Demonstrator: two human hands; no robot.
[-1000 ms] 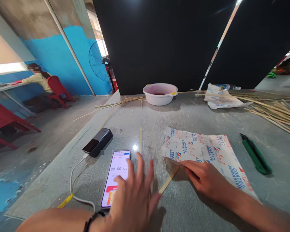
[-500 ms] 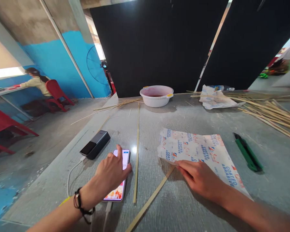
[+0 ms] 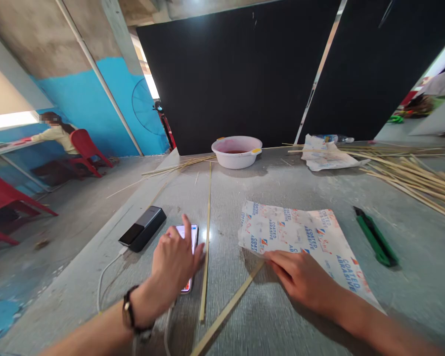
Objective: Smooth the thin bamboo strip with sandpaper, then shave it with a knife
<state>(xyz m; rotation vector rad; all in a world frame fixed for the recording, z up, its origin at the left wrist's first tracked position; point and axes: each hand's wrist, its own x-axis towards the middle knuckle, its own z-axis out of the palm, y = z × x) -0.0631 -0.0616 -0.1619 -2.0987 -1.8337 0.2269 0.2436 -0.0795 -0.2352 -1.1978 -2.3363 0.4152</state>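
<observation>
My left hand (image 3: 174, 259) hovers over or touches the smartphone (image 3: 187, 286), which lies on the table with a white cable running from its lower end. Its index finger and thumb are stretched apart, and the hand covers much of the screen. In my right hand (image 3: 300, 277), the fingers pinch the near left edge of a sandpaper sheet (image 3: 282, 222), printed side up, around the end of a bamboo strip (image 3: 232, 304). That strip slants toward the lower edge of the view. A second bamboo strip (image 3: 207, 237) lies between the phone and the sheet.
A black power bank (image 3: 143, 230) with a cable lies left of the phone. Right of the sheet is a green utility knife (image 3: 376, 240). Farther back stand a white basin (image 3: 237, 158), crumpled sandpaper (image 3: 324, 153) and several bamboo strips (image 3: 411, 178). A person (image 3: 57, 136) sits far left.
My left hand has shifted slightly right and lower over the phone, covering more of the screen. The right hand keeps its pinch on the sheet and strip. The view has tilted slightly.
</observation>
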